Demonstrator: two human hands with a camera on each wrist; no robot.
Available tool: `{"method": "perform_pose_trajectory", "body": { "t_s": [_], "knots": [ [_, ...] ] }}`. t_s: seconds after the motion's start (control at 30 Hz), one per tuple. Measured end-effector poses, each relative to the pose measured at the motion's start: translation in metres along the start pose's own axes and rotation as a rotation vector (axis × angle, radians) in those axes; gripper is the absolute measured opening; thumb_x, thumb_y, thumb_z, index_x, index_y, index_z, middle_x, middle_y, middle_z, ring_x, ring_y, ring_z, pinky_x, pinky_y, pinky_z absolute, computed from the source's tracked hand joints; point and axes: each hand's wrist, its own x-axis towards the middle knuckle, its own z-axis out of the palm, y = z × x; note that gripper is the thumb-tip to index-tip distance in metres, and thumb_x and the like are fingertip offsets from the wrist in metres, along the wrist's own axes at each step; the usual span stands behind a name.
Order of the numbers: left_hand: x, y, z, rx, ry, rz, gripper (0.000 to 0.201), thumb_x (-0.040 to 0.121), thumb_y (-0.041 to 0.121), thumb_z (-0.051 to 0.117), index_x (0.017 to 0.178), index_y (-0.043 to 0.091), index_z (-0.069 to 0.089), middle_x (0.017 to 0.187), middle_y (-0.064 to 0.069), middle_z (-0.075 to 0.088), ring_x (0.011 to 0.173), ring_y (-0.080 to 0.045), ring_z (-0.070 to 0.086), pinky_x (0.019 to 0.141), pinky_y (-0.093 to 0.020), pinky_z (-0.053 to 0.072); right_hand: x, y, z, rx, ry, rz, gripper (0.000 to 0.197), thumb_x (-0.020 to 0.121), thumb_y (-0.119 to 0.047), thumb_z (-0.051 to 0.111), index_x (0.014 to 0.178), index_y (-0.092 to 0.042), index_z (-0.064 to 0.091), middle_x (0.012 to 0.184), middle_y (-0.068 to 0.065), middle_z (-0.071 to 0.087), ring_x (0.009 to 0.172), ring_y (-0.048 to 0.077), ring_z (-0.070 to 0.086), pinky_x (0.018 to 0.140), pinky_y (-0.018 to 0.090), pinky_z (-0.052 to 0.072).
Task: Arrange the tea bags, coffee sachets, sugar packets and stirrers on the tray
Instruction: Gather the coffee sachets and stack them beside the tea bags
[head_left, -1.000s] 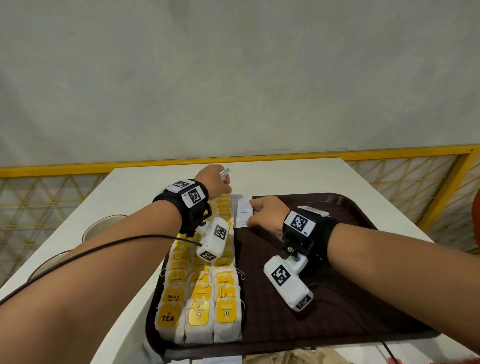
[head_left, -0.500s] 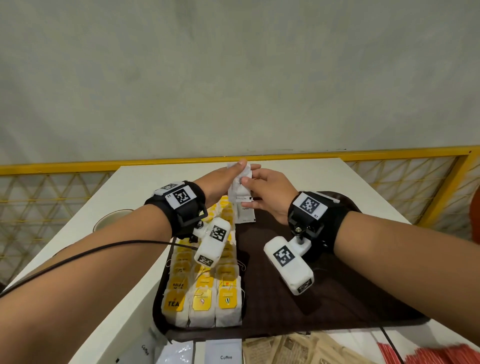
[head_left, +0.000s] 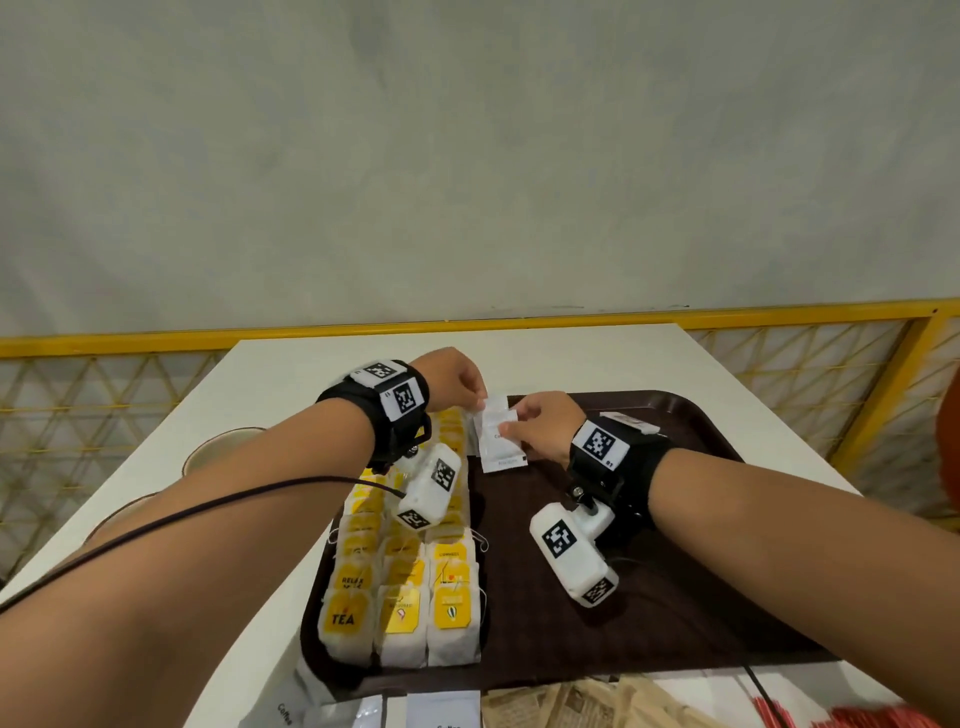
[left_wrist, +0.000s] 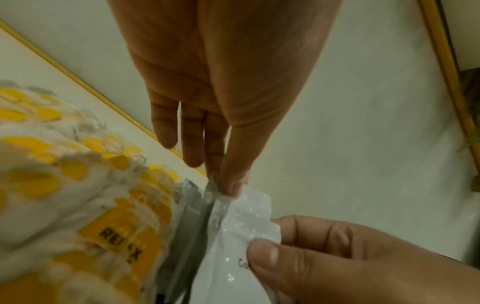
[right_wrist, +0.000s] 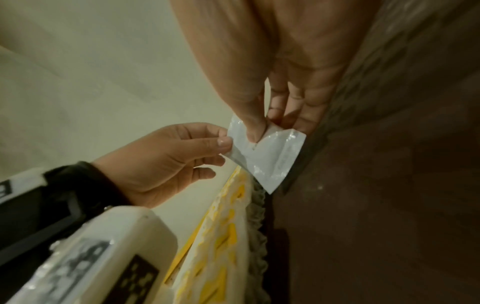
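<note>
Both hands are pinching one white coffee sachet (head_left: 497, 434) just beyond the tea-bag rows (head_left: 402, 582): left hand (head_left: 457, 379) on its far corner, right hand (head_left: 543, 426) nearer, on its side edge; long axis running along the rows.

The white paper sachets (head_left: 395, 713) and red stirrers (head_left: 878, 717) on the counter are cut off by the head view's bottom edge.

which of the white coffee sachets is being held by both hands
The coffee sachet at the tray's far end, beside the tea bags: left hand and right hand both pinch it. The other sachets lie untouched off the near edge.
</note>
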Motion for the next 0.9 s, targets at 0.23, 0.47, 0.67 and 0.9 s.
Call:
{"method": "perform_pose_trajectory", "body": {
  "t_s": [0.23,0.47,0.67,0.9],
  "knots": [
    [0.015,0.001,0.008,0.128,-0.087,-0.008,0.019,0.086,0.016,0.067,0.104,0.009,0.071,0.095,0.0,0.066,0.085,-0.01,0.054,0.077,-0.022,0.039,0.008,0.009,-0.004,-0.061,-0.032,0.04,0.018,0.078,-0.016,0.078,0.074,-0.018,0.06,0.071,0.004,0.066,0.064,0.018,0.063,0.073,0.037,0.059],
    [0.023,0.0,0.015,0.2,-0.072,-0.01,0.009,0.079,0.017,0.074,0.088,0.016,0.073,0.085,0.005,0.062,0.084,-0.012,0.056,0.075,-0.024,0.044,0.013,0.01,-0.002,-0.025,0.018,0.054,0.026,0.071,-0.012,0.083,0.075,-0.017,0.058,0.071,0.005,0.063,0.07,0.023,0.067,0.077,0.041,0.059],
    [0.02,-0.004,0.016,0.114,-0.022,-0.011,0.008,0.08,0.017,0.072,0.087,0.015,0.074,0.084,0.004,0.065,0.081,-0.011,0.058,0.073,-0.024,0.045,0.014,0.008,0.002,-0.023,0.028,0.039,0.026,0.074,-0.012,0.08,0.074,-0.016,0.055,0.068,0.005,0.063,0.069,0.026,0.067,0.078,0.046,0.058],
    [0.012,-0.018,-0.004,-0.006,0.199,-0.048,0.01,0.089,0.017,0.062,0.093,0.016,0.071,0.086,0.005,0.056,0.082,-0.011,0.051,0.072,-0.023,0.038,0.005,0.008,-0.003,-0.02,0.02,0.012,0.026,0.077,-0.013,0.077,0.061,-0.013,0.056,0.07,0.01,0.064,0.066,0.022,0.063,0.081,0.042,0.058]
  ]
}}
